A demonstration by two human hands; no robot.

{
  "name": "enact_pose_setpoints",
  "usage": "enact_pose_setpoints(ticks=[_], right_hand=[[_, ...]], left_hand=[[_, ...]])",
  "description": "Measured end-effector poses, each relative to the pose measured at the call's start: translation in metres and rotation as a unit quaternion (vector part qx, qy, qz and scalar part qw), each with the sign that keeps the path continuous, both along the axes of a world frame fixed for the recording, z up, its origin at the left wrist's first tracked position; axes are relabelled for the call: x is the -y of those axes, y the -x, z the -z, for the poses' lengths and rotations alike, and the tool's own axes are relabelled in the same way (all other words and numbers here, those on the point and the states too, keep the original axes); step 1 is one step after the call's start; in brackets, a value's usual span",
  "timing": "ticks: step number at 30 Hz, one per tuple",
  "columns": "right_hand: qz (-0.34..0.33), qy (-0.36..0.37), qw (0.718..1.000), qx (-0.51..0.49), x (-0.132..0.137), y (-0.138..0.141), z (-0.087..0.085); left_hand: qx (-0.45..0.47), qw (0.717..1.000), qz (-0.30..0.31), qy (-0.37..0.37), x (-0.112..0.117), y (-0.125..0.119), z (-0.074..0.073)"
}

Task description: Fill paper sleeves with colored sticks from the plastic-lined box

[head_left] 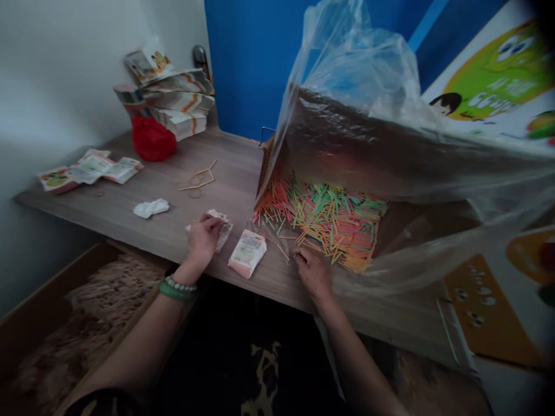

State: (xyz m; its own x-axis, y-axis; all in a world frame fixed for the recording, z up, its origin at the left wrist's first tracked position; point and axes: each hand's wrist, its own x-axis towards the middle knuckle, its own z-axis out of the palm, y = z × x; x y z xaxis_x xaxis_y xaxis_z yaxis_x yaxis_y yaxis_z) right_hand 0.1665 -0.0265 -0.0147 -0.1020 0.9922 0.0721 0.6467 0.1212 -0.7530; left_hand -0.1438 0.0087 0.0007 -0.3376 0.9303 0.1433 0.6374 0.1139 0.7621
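My left hand is closed on a small printed paper packet above the table near its front edge. Just right of it a stack of similar printed packets lies on the tabletop. My right hand rests at the near edge of a heap of thin coloured sticks, its thumb and fingers pressed together. What those fingers hold, if anything, is too dim to make out. A few loose sticks lie between the stack and this hand. The heap spills from a carton lined with clear plastic.
At the back left, bundles of packets are piled beside a red plastic bag. More packets, a crumpled white paper and rubber bands with bent sticks lie on the table. Below left stands an open box full of pale pieces.
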Motion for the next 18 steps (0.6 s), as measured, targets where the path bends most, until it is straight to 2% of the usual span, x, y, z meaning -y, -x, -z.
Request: enact_pose_setpoints(ticks=[3, 6, 8, 11, 12, 13, 15, 16, 18], right_hand=[[0.02, -0.05, 0.992, 0.116, 0.002, -0.02, 0.009], [0.007, -0.073, 0.979, 0.191, 0.003, -0.028, 0.008], [-0.009, -0.078, 0.973, 0.216, 0.0, -0.02, 0.002], [-0.041, -0.057, 0.966, 0.247, -0.007, 0.011, -0.008], [-0.054, -0.036, 0.964, 0.26, -0.009, 0.023, -0.011], [-0.056, -0.018, 0.96, 0.272, -0.01, 0.034, -0.013], [-0.064, 0.006, 0.954, 0.291, -0.009, 0.048, -0.015], [-0.065, 0.008, 0.952, 0.298, -0.007, 0.05, -0.015], [-0.062, 0.006, 0.949, 0.308, -0.004, 0.043, -0.017]], left_hand=[[-0.151, 0.988, -0.039, 0.018, -0.012, 0.006, 0.012], [-0.233, 0.971, -0.04, 0.037, -0.016, 0.008, 0.011], [-0.259, 0.964, -0.057, 0.034, -0.013, 0.007, 0.006], [-0.265, 0.961, -0.069, -0.029, 0.003, -0.008, -0.002], [-0.268, 0.96, -0.043, -0.065, 0.012, -0.017, -0.004], [-0.271, 0.957, 0.007, -0.102, 0.022, -0.029, -0.005], [-0.283, 0.934, 0.143, -0.165, 0.044, -0.054, -0.005], [-0.288, 0.917, 0.209, -0.179, 0.054, -0.066, -0.003], [-0.295, 0.896, 0.279, -0.181, 0.069, -0.087, 0.001]])
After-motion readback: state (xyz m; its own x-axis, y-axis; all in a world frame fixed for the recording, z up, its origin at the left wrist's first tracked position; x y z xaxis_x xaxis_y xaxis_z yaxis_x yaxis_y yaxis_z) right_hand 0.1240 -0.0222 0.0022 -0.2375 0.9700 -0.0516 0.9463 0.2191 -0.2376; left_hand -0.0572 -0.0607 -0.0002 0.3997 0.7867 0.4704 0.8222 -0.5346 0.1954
